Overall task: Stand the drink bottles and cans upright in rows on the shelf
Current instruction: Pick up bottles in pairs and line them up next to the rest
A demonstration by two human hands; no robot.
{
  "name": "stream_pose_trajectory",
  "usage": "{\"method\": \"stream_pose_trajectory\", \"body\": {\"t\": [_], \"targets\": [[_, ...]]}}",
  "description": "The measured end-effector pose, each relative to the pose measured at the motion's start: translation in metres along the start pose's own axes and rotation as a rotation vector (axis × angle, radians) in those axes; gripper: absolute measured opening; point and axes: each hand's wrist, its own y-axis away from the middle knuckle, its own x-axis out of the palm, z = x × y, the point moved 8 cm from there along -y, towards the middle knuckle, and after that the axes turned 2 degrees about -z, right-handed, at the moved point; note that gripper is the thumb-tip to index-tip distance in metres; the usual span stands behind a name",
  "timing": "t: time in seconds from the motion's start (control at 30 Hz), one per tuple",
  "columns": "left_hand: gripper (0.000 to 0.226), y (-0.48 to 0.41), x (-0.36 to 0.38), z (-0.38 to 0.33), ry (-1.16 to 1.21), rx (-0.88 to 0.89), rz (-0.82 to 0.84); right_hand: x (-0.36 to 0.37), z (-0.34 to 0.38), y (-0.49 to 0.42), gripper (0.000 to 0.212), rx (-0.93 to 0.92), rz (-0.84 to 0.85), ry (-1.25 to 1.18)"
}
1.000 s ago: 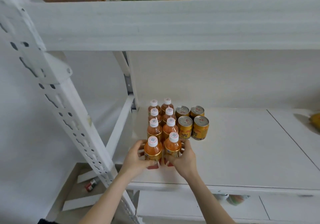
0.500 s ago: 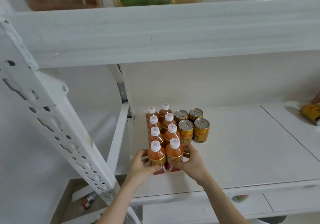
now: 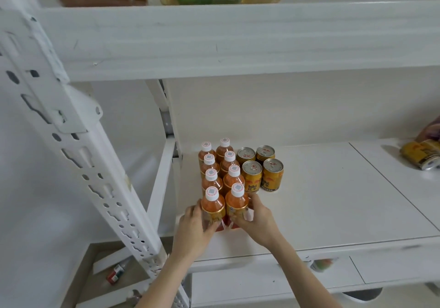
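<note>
Since a moment ago our left hand (image 3: 192, 224) and right hand (image 3: 256, 222) barely moved, each wrapped around a front bottle (image 3: 212, 209) on the shelf (image 3: 333, 200); full bottles feel heavy and slippery, so we grip low.

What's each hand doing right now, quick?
Left hand: closed around the front-left bottle.
Right hand: closed around the front-right bottle.

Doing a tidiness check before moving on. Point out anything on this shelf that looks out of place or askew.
At the shelf's far right edge, gold cans lie on their sides instead of standing. The standing cans and bottles form neat upright rows; each hand grips a front bottle.
</note>
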Motion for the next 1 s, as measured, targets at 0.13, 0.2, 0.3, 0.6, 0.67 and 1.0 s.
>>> {"method": "stream_pose_trajectory", "body": {"t": [0.13,0.2,0.3,0.6,0.67,1.0], "targets": [[0.074,0.018,-0.01,-0.015,-0.375,0.125,-0.208,-0.012,0.007,0.016,0.073,-0.114,-0.012,0.399],[0.07,0.028,-0.016,-0.029,-0.426,0.201,-0.305,-0.023,0.003,0.023,0.072,-0.146,-0.061,0.592],[0.065,0.046,-0.019,-0.056,-0.431,0.316,-0.382,-0.037,-0.01,0.034,0.07,-0.193,-0.096,0.764],[0.056,0.062,0.02,-0.129,-0.448,0.468,-0.356,-0.113,-0.046,0.047,0.068,-0.2,-0.174,0.934],[0.056,0.062,0.038,-0.144,-0.444,0.456,-0.335,-0.133,-0.054,0.049,0.069,-0.198,-0.159,0.941],[0.061,0.057,0.137,-0.216,-0.536,0.287,-0.191,-0.235,-0.112,0.054,0.072,-0.202,-0.092,0.977]]}}
